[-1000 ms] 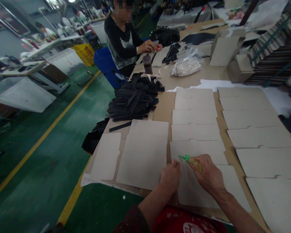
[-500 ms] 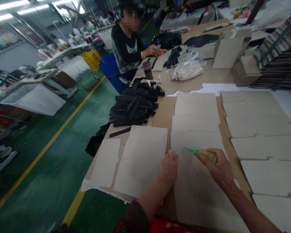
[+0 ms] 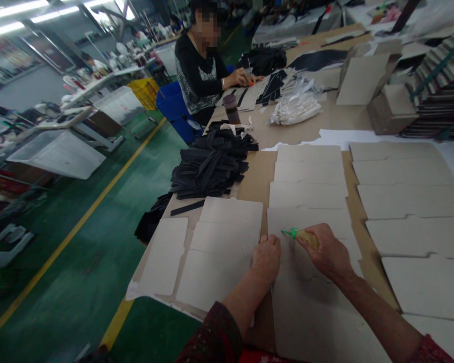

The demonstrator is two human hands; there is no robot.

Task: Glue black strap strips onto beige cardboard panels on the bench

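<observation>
My right hand is wrapped round a small squeeze bottle with yellowish-brown contents. Its thin green nozzle points left, close over a grey-beige cardboard panel in the middle column. At that panel's left edge, my left hand has its fingers bent and pressed together on the edge; the fingertips are partly hidden. More panels overlap like shingles in a left group and a right column.
Black strips lie heaped at the table's left edge. Beyond them stand a lidded drink bottle and a clear plastic bag. A co-worker sits at the far left side. Bundled boards rise at the back right.
My right hand has moved the bottle left and slightly up, so the nozzle is nearer my left hand. My left hand has barely shifted. The view has tilted slightly.
</observation>
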